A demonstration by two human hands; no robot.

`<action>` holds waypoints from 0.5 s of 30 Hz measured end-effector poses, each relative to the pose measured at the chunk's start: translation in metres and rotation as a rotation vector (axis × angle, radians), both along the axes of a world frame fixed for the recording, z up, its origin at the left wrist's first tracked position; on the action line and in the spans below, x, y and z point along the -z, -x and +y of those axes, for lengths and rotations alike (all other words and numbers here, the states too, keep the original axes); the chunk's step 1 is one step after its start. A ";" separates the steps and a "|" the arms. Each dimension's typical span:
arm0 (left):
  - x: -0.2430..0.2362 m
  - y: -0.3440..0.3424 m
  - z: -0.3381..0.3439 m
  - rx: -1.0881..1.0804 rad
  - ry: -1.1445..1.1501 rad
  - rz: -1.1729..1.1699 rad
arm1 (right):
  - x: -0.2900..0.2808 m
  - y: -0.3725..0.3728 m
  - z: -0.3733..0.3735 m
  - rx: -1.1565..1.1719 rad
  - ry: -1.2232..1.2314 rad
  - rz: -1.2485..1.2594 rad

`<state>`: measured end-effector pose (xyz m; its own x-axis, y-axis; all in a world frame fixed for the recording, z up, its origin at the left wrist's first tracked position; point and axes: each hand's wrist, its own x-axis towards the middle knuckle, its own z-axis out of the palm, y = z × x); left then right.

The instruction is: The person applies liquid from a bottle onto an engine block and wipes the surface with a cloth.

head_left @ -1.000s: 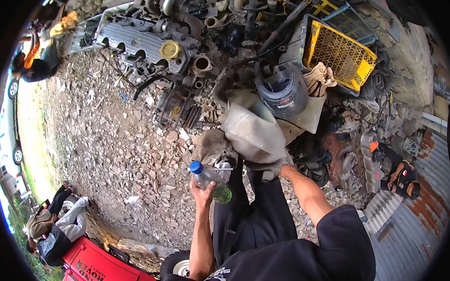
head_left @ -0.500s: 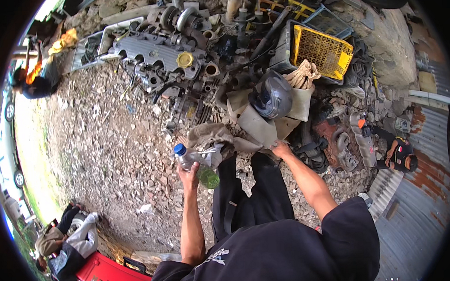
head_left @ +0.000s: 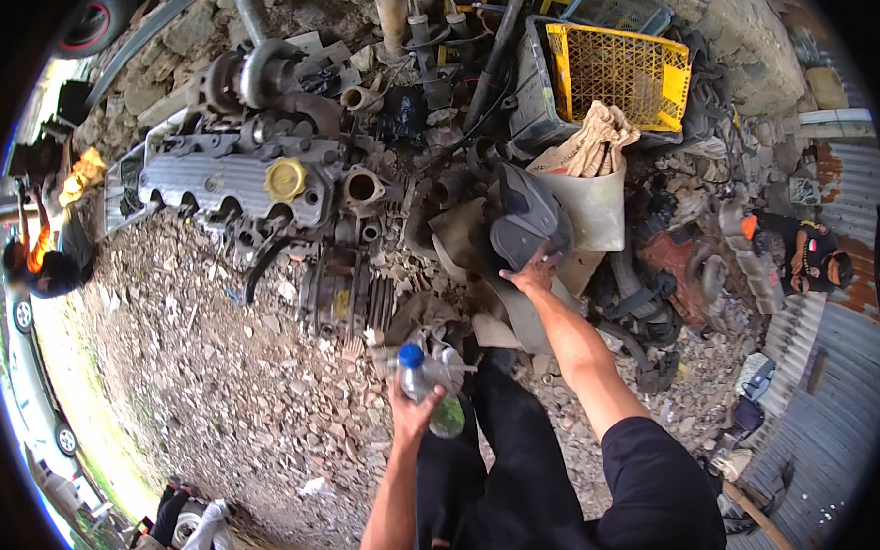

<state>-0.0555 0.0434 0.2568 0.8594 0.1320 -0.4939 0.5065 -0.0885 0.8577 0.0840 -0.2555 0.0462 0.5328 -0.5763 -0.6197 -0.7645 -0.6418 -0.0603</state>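
My left hand (head_left: pixel 413 409) is wrapped round a clear plastic bottle (head_left: pixel 447 416) with a blue cap and green liquid low inside. A whitish strip-like piece sticks out beside the bottle; I cannot make out what it is. My right hand (head_left: pixel 534 271), fingers apart, is at the lower edge of a dark grey helmet (head_left: pixel 530 223). Whether it touches the helmet is unclear. The helmet rests among tan sheets (head_left: pixel 512 319) and against a whitish container (head_left: pixel 595 209) topped with crumpled brown paper (head_left: pixel 605 138). A grey-brown cloth (head_left: pixel 424 316) lies just beyond the bottle.
A large engine (head_left: pixel 228 181) with a yellow cap lies at the far left. Beyond the helmet stands a dark crate with a yellow basket (head_left: pixel 637 79). Metal parts and rubble cover the ground. People are at the left, lower left and right; corrugated sheets (head_left: pixel 813 417) lie right.
My right hand has let go of the tan sheet and moved up to the helmet, its fingers spreading. The bottle stays in my left hand. The whole view has shifted.
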 end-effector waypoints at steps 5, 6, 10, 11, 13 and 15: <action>0.052 0.027 -0.005 -0.092 0.021 0.101 | 0.071 0.028 0.008 0.215 0.183 -0.316; 0.053 0.030 -0.011 -0.133 0.028 0.132 | 0.079 0.036 0.006 0.245 0.204 -0.406; 0.044 0.027 -0.019 0.003 0.060 0.108 | 0.077 0.074 -0.053 0.286 0.124 -0.531; 0.041 0.024 -0.024 0.030 0.061 0.102 | 0.069 0.081 -0.075 0.292 0.051 -0.411; 0.030 0.015 -0.033 0.080 0.064 0.090 | 0.046 0.102 -0.101 0.363 -0.128 -0.327; 0.027 -0.001 -0.045 0.077 0.090 0.027 | 0.030 0.130 -0.117 0.497 -0.334 -0.418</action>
<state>-0.0547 -0.0012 0.2293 0.8515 0.0204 -0.5239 0.5242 -0.0513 0.8500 -0.0462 -0.3722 0.0159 0.4880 -0.6276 -0.6067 -0.8308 -0.1209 -0.5432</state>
